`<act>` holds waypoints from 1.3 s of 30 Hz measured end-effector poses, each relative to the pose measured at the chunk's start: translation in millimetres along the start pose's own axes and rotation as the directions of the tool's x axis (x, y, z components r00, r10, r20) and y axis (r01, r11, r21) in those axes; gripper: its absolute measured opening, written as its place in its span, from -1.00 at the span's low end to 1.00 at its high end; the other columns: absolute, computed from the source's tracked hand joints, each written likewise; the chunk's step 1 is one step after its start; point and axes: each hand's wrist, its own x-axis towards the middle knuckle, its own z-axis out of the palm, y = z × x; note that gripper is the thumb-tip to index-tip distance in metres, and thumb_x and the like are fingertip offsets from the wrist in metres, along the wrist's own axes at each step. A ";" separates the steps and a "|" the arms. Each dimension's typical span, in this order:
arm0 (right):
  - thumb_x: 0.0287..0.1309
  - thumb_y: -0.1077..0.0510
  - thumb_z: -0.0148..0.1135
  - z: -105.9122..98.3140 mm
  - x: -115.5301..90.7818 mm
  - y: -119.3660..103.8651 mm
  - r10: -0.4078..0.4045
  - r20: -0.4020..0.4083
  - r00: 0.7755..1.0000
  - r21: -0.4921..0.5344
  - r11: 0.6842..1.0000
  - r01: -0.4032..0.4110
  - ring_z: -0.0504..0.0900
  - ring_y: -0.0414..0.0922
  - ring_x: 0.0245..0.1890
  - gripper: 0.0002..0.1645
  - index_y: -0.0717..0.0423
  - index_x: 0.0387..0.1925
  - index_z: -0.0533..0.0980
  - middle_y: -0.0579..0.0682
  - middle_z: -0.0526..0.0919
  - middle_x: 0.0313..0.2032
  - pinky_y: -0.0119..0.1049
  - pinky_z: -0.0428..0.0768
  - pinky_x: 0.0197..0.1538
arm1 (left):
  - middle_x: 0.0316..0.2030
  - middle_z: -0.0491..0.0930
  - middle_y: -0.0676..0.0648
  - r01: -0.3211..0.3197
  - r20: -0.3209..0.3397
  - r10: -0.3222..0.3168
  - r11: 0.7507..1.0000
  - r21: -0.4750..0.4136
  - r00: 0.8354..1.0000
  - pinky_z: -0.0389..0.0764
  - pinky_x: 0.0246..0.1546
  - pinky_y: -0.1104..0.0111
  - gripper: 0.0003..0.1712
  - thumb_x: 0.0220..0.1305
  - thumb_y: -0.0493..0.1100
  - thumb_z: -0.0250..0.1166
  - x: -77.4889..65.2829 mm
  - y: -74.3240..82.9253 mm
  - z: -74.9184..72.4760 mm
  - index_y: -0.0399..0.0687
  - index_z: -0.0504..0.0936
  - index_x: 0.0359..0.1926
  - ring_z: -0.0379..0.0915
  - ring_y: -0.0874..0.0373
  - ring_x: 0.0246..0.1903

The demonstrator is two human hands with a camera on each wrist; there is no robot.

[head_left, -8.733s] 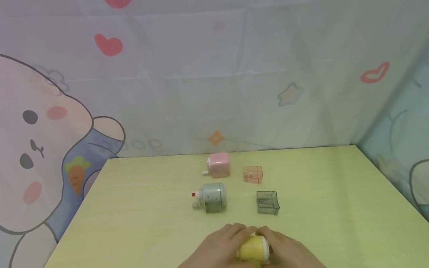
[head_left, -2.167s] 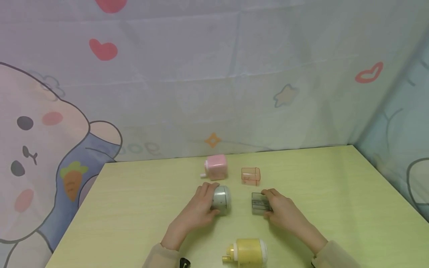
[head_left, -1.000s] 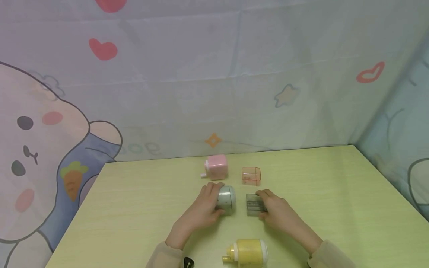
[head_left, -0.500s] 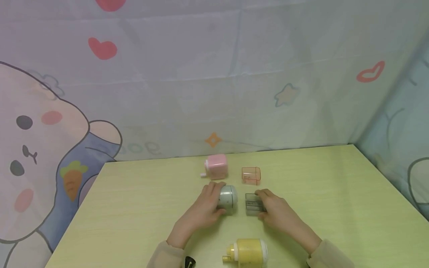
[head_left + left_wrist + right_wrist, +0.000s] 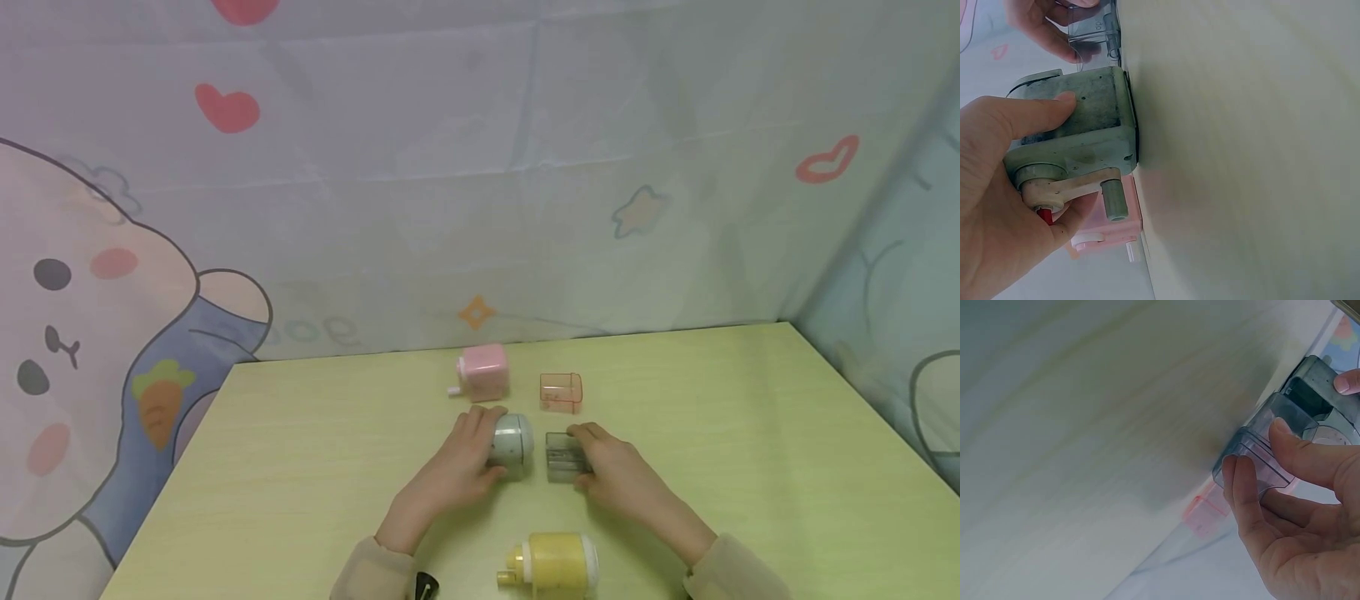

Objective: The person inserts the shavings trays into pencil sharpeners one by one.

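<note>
My left hand (image 5: 459, 468) grips a grey-green crank pencil sharpener (image 5: 512, 443) from its left side, thumb on the near face and fingers on the far one. In the left wrist view its crank handle (image 5: 1115, 200) points toward the camera. My right hand (image 5: 618, 471) pinches a clear smoky-grey shavings drawer (image 5: 561, 460) between thumb and fingers. A narrow gap separates drawer and sharpener in the head view. Seen from the right wrist, the drawer (image 5: 1294, 412) faces the sharpener's hollow opening (image 5: 1307, 397).
A yellow crank sharpener (image 5: 557, 562) lies at the near side of the table (image 5: 300, 467). Behind the hands stand a pink sharpener (image 5: 486, 372) and a clear reddish drawer (image 5: 561, 392). A printed cloth (image 5: 390, 208) hangs along the back.
Both hands left the yellow sharpener, which stays near the front, and took hold of the grey-green sharpener and its drawer. Since then, sharpener has shifted right and drawer left, narrowing the gap.
</note>
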 end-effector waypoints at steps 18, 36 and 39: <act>-0.32 0.37 0.36 -0.2 0.5 -3.7 -0.013 -0.012 1.000 0.001 1.000 0.013 0.53 0.11 -0.18 -0.29 0.40 0.01 0.35 0.26 0.49 -0.01 0.02 0.59 -0.15 | -0.05 0.31 -0.12 0.000 0.016 0.000 1.000 0.000 1.000 0.46 0.00 0.23 -0.14 -0.02 -0.17 0.34 3.1 2.4 1.3 -0.21 0.08 0.25 0.18 0.07 -0.05; -0.31 0.35 0.35 2.3 2.3 -5.0 -0.017 0.000 1.000 0.003 1.000 0.017 0.51 0.09 -0.13 -0.28 0.39 0.03 0.35 0.23 0.49 0.01 0.00 0.57 -0.09 | -0.07 0.33 -0.13 -0.035 -0.001 0.035 0.999 0.005 0.999 0.47 -0.02 0.24 -0.12 -0.06 -0.17 0.36 6.7 3.9 3.5 -0.22 0.09 0.24 0.19 0.05 -0.05; -0.31 0.36 0.35 2.6 2.8 -5.4 -0.018 0.001 1.000 0.007 1.000 0.018 0.52 0.08 -0.15 -0.28 0.38 0.03 0.35 0.23 0.49 0.01 0.00 0.57 -0.09 | -0.06 0.32 -0.13 -0.037 0.002 0.037 0.999 0.007 0.999 0.47 -0.03 0.25 -0.12 -0.05 -0.17 0.36 7.0 4.1 4.0 -0.22 0.09 0.24 0.19 0.05 -0.05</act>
